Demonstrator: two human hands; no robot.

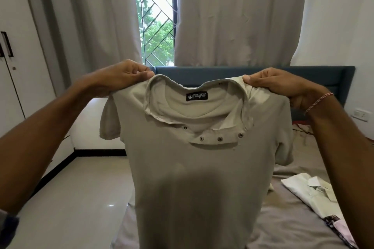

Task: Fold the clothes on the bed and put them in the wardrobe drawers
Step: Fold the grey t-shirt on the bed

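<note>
So, I held the grey shirt (192,168) up in the air over the bed (293,218). My left hand (125,75) pinched one shoulder and my right hand (277,85) pinched the other, fingers curled tight. It was not folded yet. A white shirt (307,190) lay on the bed and looked folded. The wardrobe (12,66) doors were shut, so I could not see the drawers. The grey shirt's bottom was cut off.

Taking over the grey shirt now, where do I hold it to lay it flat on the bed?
Pinch the grey shirt at its two shoulder tops, one each side of the collar, coming from above, where the left hand and right hand hold it. It hangs full length, front toward the camera, so that grip likely keeps it spread over the bed.
</note>
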